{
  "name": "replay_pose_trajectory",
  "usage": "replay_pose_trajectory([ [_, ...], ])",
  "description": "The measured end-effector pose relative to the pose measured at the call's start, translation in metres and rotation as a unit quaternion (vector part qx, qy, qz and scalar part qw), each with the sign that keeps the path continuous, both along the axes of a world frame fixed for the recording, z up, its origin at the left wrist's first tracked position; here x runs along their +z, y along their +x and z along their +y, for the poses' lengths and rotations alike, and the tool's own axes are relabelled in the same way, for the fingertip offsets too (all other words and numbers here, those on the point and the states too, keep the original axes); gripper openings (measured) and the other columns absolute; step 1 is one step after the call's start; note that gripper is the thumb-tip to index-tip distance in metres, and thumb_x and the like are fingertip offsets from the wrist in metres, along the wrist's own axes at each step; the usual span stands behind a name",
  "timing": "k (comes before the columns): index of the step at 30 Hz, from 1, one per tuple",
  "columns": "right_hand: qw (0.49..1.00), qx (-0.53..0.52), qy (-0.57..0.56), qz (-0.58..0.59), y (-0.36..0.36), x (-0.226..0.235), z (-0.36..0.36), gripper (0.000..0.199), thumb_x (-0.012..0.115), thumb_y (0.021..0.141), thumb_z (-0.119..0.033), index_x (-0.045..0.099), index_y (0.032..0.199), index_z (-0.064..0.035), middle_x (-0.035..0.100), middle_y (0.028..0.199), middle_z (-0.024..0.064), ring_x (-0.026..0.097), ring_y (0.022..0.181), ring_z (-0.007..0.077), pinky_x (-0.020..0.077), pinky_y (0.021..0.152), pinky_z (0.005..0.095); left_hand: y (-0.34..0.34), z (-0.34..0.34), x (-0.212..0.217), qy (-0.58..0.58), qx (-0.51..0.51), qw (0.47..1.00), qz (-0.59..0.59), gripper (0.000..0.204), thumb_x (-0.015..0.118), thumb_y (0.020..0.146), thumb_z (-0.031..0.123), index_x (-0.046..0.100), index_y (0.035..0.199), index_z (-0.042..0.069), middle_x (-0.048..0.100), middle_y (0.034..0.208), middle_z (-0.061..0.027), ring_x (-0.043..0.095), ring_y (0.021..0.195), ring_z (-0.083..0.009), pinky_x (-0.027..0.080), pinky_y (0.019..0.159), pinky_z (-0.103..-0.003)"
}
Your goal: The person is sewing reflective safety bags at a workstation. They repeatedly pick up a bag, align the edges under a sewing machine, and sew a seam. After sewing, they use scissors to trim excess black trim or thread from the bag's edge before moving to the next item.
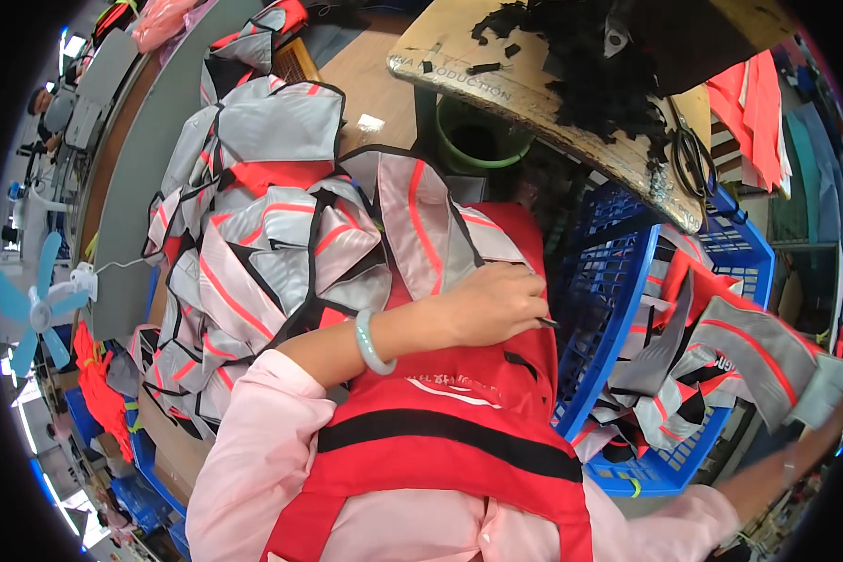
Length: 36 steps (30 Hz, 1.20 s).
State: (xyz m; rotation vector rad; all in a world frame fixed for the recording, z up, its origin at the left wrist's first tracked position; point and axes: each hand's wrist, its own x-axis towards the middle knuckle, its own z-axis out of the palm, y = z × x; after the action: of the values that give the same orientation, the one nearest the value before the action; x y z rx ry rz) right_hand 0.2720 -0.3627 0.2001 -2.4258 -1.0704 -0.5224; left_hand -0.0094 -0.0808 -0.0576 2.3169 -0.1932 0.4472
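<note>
My left hand (501, 304), a pale green bangle on its wrist, is held over the red apron (412, 393) with its fingers curled closed. A small dark tip pokes out past the fingers; what it belongs to is hidden. Far to the right, my right hand (829, 426) is blurred near the picture's rim, gripping the end of a grey fabric piece (763, 342) with a red stripe. That piece hangs over a blue plastic basket (609, 314) with several similar pieces in it. Beside my left forearm lies a heap of grey, black-edged fabric pieces (244, 234) with red stripes.
A worn board-topped table (534, 80) at the far right bears black scraps (590, 56) and black-handled scissors (691, 155). Below its edge stands a green bucket (482, 140). A blue fan (39, 309) is at the left, with red fabric (101, 384) hanging nearby.
</note>
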Motion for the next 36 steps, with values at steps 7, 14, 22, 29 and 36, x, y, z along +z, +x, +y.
replay_pose_trajectory([
  [7, 0.938, 0.248, -0.094, 0.223, -0.171, -0.220, 0.155, 0.084, 0.078, 0.068, -0.015, 0.038, 0.141, 0.0012, 0.062, 0.101, 0.0170, 0.058, 0.090, 0.0340, 0.0430, 0.088, 0.0406, 0.029, 0.026, 0.010, -0.077, 0.024, 0.985, 0.151, 0.023, 0.070, 0.077, 0.022, 0.063, 0.084, 0.001, 0.059, 0.088, -0.0136, 0.059, 0.084, -0.0341, 0.046, 0.072, -0.042],
  [14, 0.952, 0.180, -0.054, 0.242, -0.199, -0.272, 0.150, 0.052, 0.073, 0.078, -0.015, 0.052, 0.123, 0.0008, 0.063, 0.077, 0.0092, 0.061, 0.075, 0.0265, 0.0394, 0.084, 0.0403, 0.015, 0.077, -0.024, -0.047, -0.025, 0.989, 0.140, 0.030, 0.070, 0.076, 0.024, 0.065, 0.098, 0.005, 0.062, 0.105, -0.0126, 0.059, 0.097, -0.0310, 0.047, 0.082, -0.038],
  [22, 0.933, 0.145, -0.055, 0.325, -0.167, -0.247, 0.144, 0.023, 0.071, 0.079, -0.019, 0.066, 0.096, -0.0039, 0.065, 0.082, 0.0121, 0.059, 0.081, 0.0324, 0.0445, 0.078, 0.0401, 0.030, 0.089, -0.054, 0.016, 0.027, 0.991, 0.133, 0.024, 0.066, 0.076, 0.017, 0.066, 0.099, 0.011, 0.063, 0.098, -0.0068, 0.062, 0.088, -0.0285, 0.049, 0.074, -0.039],
  [29, 0.954, 0.172, 0.056, 0.240, -0.136, -0.211, 0.195, 0.029, 0.074, 0.073, -0.027, 0.062, 0.091, -0.0072, 0.063, 0.077, 0.0094, 0.059, 0.070, 0.0301, 0.0414, 0.065, 0.0394, 0.041, 0.083, 0.050, 0.051, 0.149, 0.986, 0.049, 0.033, 0.066, 0.070, 0.004, 0.069, 0.101, 0.014, 0.060, 0.092, -0.0067, 0.063, 0.075, -0.0272, 0.051, 0.062, -0.036],
  [36, 0.890, 0.220, 0.082, 0.391, -0.087, -0.149, 0.211, 0.025, 0.069, 0.073, -0.020, 0.064, 0.090, -0.0007, 0.063, 0.075, 0.0141, 0.060, 0.068, 0.0286, 0.0469, 0.065, 0.0349, 0.055, 0.122, 0.109, -0.072, 0.028, 0.993, 0.093, 0.019, 0.066, 0.085, 0.008, 0.066, 0.102, -0.001, 0.059, 0.091, -0.0076, 0.059, 0.082, -0.0207, 0.047, 0.072, -0.029],
])
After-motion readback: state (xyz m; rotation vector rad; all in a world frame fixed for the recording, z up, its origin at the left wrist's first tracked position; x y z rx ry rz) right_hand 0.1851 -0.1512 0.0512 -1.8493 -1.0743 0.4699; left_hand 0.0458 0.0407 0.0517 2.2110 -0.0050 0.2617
